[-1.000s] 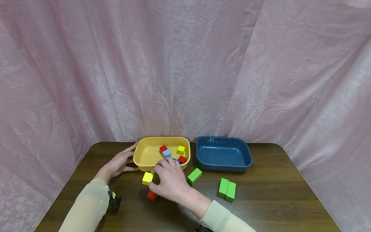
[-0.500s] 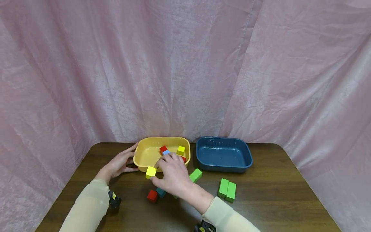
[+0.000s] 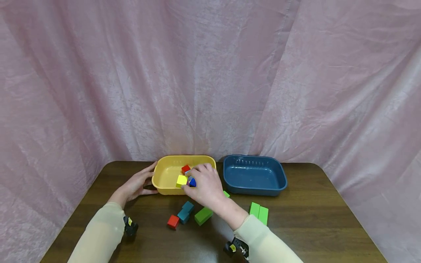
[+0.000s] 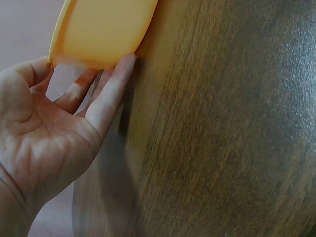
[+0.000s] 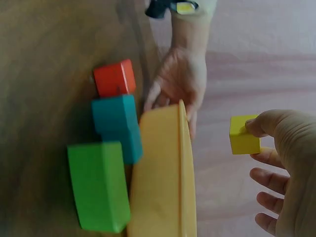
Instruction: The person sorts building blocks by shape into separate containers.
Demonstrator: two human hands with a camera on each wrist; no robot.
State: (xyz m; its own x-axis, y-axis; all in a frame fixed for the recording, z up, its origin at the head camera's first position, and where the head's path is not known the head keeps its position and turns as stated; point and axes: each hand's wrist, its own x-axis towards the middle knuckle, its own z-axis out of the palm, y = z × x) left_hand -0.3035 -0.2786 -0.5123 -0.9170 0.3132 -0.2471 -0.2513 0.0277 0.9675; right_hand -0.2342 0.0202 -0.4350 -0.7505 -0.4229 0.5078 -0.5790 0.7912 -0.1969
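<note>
Over the yellow tray [image 3: 164, 179], my right hand [image 3: 205, 184] pinches a yellow cube [image 3: 182, 180] between thumb and fingertip. In the right wrist view the same yellow cube [image 5: 244, 135] is held up clear of the tray, the other fingers apart from it. My left hand [image 3: 135, 184] lies against the tray's left end, its fingers extended along the outside. The left wrist view shows those fingertips touching the tray wall [image 4: 106, 34]. Inside the tray, a red block [image 3: 185, 169] and a dark blue piece [image 3: 192, 182] show; my right hand hides the rest.
In front of the tray lie a red block [image 3: 173, 222], two teal blocks [image 3: 183, 216] and a green block [image 3: 203, 216]. Two more green blocks [image 3: 258, 212] lie side by side, partly behind the right forearm. A dark blue tray [image 3: 254, 191] stands at right.
My right hand has lifted the yellow cube from before the yellow tray and carried it back and right, over the tray. The teal blocks and a green block came into sight. My left hand stayed put.
</note>
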